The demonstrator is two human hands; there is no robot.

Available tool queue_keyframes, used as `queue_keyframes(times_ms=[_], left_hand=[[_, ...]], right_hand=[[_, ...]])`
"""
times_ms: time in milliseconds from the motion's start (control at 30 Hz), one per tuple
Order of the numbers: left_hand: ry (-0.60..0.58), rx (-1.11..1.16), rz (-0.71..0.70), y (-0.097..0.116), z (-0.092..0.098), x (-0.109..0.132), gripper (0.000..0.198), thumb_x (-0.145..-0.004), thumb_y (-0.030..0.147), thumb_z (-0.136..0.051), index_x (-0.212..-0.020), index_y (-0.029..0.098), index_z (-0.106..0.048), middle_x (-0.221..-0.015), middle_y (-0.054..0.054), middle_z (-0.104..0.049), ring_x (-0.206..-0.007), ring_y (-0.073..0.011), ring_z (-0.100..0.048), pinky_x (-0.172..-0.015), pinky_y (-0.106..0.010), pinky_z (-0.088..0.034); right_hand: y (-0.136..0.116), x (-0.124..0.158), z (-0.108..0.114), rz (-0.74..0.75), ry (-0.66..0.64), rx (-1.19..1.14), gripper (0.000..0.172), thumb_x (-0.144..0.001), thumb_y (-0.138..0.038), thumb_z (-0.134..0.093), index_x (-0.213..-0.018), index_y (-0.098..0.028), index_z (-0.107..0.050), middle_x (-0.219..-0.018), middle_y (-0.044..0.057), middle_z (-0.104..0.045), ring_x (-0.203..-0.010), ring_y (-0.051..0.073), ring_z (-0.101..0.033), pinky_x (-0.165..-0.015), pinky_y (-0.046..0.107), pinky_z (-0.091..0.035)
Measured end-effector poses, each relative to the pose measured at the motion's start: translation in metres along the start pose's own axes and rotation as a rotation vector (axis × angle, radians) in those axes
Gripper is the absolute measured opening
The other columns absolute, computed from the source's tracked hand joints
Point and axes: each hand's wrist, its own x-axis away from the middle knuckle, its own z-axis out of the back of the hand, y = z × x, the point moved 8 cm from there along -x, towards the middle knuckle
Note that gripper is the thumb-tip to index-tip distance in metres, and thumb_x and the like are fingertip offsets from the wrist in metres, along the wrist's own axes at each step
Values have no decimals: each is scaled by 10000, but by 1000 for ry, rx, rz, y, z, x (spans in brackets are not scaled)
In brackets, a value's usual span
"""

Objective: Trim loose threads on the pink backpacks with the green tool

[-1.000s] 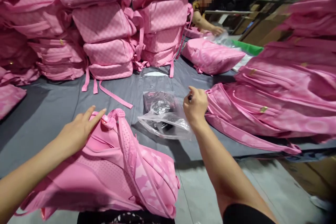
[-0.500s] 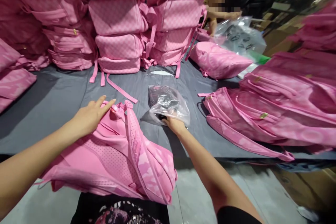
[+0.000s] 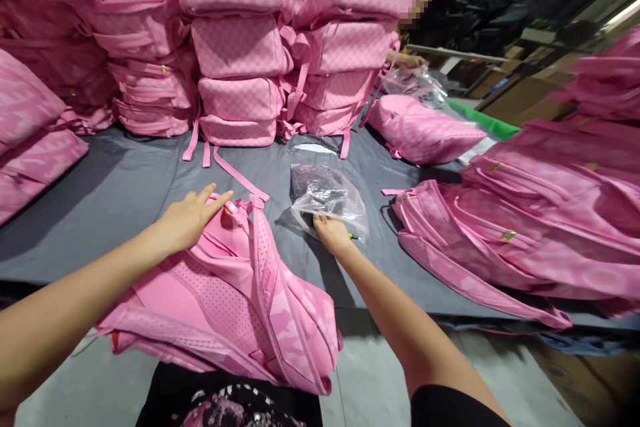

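The person's left hand [image 3: 187,220] lay flat on the top end of a pink backpack [image 3: 225,307], fingers stretched out and loose, gripping nothing. That backpack rested strap side up at the near edge of the grey table [image 3: 125,193], its lower end hanging over towards the person. The right hand [image 3: 331,235] was at the near edge of a clear plastic bag [image 3: 327,200] with dark contents, just right of the backpack; its fingertips touched the plastic, though I could not tell whether they pinched it. Stacked pink backpacks [image 3: 240,47] stood behind, more lay heaped [image 3: 540,213] to the right, and a co-worker's hand [image 3: 407,60] was at the far side.
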Motion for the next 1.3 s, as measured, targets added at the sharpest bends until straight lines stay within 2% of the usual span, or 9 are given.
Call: queue_keyframes(times_ms=[333,467,567,667,833,967,1067,1200,1300], left_hand=[[34,166,-19,-8,-4,-1,783,-903,158,-534,-1603,326,-228,-1672,-103,-233,-1398,-360,-447,-1021,-493,-511],[458,384,-26,-7,24,20,623,-953,309,-575,-1535,203,-383,-1603,-148,-373,-1496,-324,-314,-1189,-538,-333],[778,585,-131,16,52,49,441,-965,386,-598,-1353,177,-575,-1325,-116,-651,-1259,-255,-566,-1095,-454,-428],[652,890,-266,50,57,53,306,-926,377,-667,-1163,183,-668,-1054,-50,-741,-914,-165,-677,-844,-314,-522],[571,970,-253,64,52,65,210,-932,275,-630,-756,160,-636,-678,17,-646,-619,-98,-582,-599,-224,-416],[695,842,-225,31,53,92,195,-967,360,-602,-1009,180,-666,-938,-36,-727,-874,-160,-672,-797,-294,-523],[760,637,15,-17,45,106,496,-948,500,-601,-1332,190,-548,-1347,-112,-623,-1282,-252,-552,-1108,-446,-434],[380,529,256,-56,-7,96,899,-869,541,-683,-1567,161,-262,-1612,-187,-344,-1485,-355,-339,-1188,-543,-339],[224,555,273,-57,-36,90,865,-866,428,-717,-1563,183,-268,-1575,-160,-422,-1429,-335,-445,-1124,-488,-428]], right_hand=[[8,32,14,-86,88,-208,194,-866,-93,-567,-953,-175,-720,-985,113,-762,-966,239,-689,-778,279,-483],[4,64,66,-222,310,-304,316,-986,-145,-399,-1164,-134,-660,-1205,151,-699,-1111,233,-645,-918,320,-481],[-24,85,113,-216,461,-678,270,-1000,-352,-485,-1073,-157,-657,-923,71,-708,-824,190,-652,-741,286,-509],[-68,95,151,-56,481,-1184,236,-875,-426,-677,-884,-190,-662,-720,-16,-627,-624,134,-549,-590,240,-457],[-122,105,183,192,418,-1255,136,-886,-306,-661,-798,-203,-664,-673,-30,-624,-581,112,-532,-552,219,-419],[-137,104,189,280,511,-1023,84,-921,-222,-600,-885,-216,-676,-763,-4,-703,-641,133,-629,-610,233,-455],[-145,93,188,254,546,-868,142,-941,-223,-549,-984,-218,-684,-798,18,-728,-638,149,-653,-602,245,-450],[-176,77,186,306,437,-637,232,-912,-139,-482,-980,-213,-690,-836,50,-743,-731,186,-676,-622,262,-416],[-201,61,172,286,192,-448,237,-870,-94,-485,-925,-208,-686,-796,45,-739,-693,188,-657,-598,264,-355]])
